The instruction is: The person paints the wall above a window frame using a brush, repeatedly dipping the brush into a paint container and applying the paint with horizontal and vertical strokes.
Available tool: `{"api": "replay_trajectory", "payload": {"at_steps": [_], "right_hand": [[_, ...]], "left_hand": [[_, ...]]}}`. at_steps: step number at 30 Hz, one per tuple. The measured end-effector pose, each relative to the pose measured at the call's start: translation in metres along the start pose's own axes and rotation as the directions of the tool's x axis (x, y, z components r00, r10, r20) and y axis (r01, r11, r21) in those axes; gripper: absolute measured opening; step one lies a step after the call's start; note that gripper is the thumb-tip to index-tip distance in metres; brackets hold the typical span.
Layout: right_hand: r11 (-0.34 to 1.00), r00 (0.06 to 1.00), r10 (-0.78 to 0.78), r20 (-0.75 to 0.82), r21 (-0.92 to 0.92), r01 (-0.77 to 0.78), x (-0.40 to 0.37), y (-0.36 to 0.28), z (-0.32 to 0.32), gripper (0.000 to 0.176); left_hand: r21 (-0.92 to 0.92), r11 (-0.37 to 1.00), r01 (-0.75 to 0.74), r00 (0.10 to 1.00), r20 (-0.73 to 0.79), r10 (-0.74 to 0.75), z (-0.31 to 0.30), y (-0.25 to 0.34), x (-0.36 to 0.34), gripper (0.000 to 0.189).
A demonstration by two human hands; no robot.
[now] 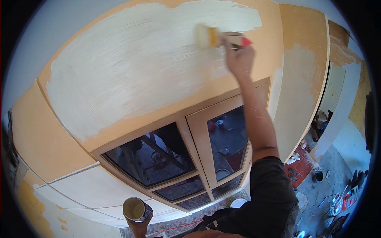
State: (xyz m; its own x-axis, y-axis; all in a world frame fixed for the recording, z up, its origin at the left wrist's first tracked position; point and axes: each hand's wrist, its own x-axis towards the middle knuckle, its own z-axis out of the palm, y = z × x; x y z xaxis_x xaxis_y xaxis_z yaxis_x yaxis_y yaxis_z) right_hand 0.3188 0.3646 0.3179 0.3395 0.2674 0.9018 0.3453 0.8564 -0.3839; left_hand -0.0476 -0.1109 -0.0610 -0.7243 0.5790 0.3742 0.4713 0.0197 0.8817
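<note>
My right hand (pixel 240 61) is closed around the handle of a wide paintbrush (pixel 213 36), raised high against the wall. Its bristles, blurred by motion, lie over a large patch of pale paint (pixel 131 55) on the orange wall (pixel 262 55). Low in the view, my left hand (pixel 139 226) holds a paint cup (pixel 135 209) from below and the side. The cup is tilted so its pale inside shows; how much paint it holds I cannot tell.
Below the painted patch is a wood-framed window and door (pixel 190 131) with dark glass. At the lower right, shoes stand on a red mat (pixel 299 166), near a dark bucket (pixel 318 175) and several items on the floor.
</note>
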Motion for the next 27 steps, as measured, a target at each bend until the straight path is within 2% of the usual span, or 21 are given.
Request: {"api": "replay_trajectory", "payload": {"at_steps": [3,4,6,7,9,11,12,14,15,16,18,20,21,23,25,27], "right_hand": [[0.990,0.982,-0.053,-0.184,-0.135,0.029,0.032,0.070,-0.036,0.024],[0.990,0.981,-0.055,-0.185,-0.141,0.029,0.042,0.083,-0.048,0.024],[0.863,0.951,-0.026,-0.307,-0.487,-0.133,0.053,0.097,-0.065,0.020],[0.862,0.950,-0.030,-0.310,-0.490,-0.132,0.052,0.098,-0.066,0.020],[0.875,0.943,-0.074,-0.324,-0.475,-0.094,0.047,0.098,-0.066,0.015],[0.895,0.972,-0.035,-0.233,-0.439,-0.073,0.029,0.081,-0.047,0.013],[0.891,0.980,-0.081,-0.182,-0.454,-0.011,0.016,0.066,-0.031,0.015],[0.923,0.962,-0.249,-0.109,-0.329,0.201,-0.014,0.035,0.003,0.023],[0.949,0.960,-0.263,-0.096,-0.205,0.239,-0.029,0.005,0.015,0.026],[0.931,0.933,-0.348,-0.094,-0.151,0.333,-0.040,-0.019,0.027,0.018],[0.935,0.936,-0.353,-0.006,-0.033,0.352,-0.058,-0.058,0.044,0.017],[0.946,0.946,-0.292,0.143,0.187,0.264,-0.066,-0.089,0.044,0.016],[0.948,0.947,-0.287,0.141,0.181,0.260,-0.063,-0.093,0.037,0.016],[0.947,0.945,-0.217,0.246,0.289,0.142,-0.060,-0.096,0.028,0.012],[0.977,0.968,-0.016,0.251,0.211,-0.039,-0.042,-0.071,0.020,0.009],[0.991,0.981,0.059,0.185,0.107,-0.080,-0.018,-0.027,0.001,0.008]], "left_hand": [[-0.008,1.000,0.013,1.000,0.000,-0.013,0.004,-0.008,0.006,0.109],[-0.009,1.000,0.016,1.000,0.001,-0.016,0.005,-0.010,0.008,0.109],[-0.011,1.000,0.020,1.000,0.000,-0.020,0.005,-0.012,0.012,0.109],[-0.013,1.000,0.021,1.000,-0.001,-0.021,0.006,-0.012,0.014,0.109],[-0.023,0.999,0.023,1.000,-0.006,-0.023,0.011,-0.013,0.017,0.109],[-0.030,0.999,0.028,1.000,-0.011,-0.028,0.016,-0.013,0.019,0.110],[-0.028,0.999,0.031,0.999,-0.012,-0.031,0.016,-0.013,0.020,0.110],[-0.018,0.999,0.039,0.999,-0.012,-0.040,0.015,-0.011,0.019,0.110],[-0.011,0.999,0.044,0.999,-0.012,-0.044,0.014,-0.010,0.018,0.110],[-0.004,0.999,0.053,0.999,-0.012,-0.053,0.013,-0.009,0.015,0.110],[0.012,0.997,0.070,0.998,-0.011,-0.070,0.009,-0.007,0.009,0.110],[0.024,0.996,0.080,0.997,-0.009,-0.080,0.008,-0.004,0.005,0.110],[0.029,0.996,0.083,0.997,-0.008,-0.082,0.007,-0.002,0.005,0.110],[0.041,0.995,0.086,0.996,-0.012,-0.085,0.003,0.000,0.007,0.111],[0.046,0.995,0.094,0.995,-0.032,-0.092,0.000,0.001,0.006,0.111],[0.042,0.993,0.107,0.993,-0.056,-0.105,-0.001,0.002,0.003,0.111]]}}
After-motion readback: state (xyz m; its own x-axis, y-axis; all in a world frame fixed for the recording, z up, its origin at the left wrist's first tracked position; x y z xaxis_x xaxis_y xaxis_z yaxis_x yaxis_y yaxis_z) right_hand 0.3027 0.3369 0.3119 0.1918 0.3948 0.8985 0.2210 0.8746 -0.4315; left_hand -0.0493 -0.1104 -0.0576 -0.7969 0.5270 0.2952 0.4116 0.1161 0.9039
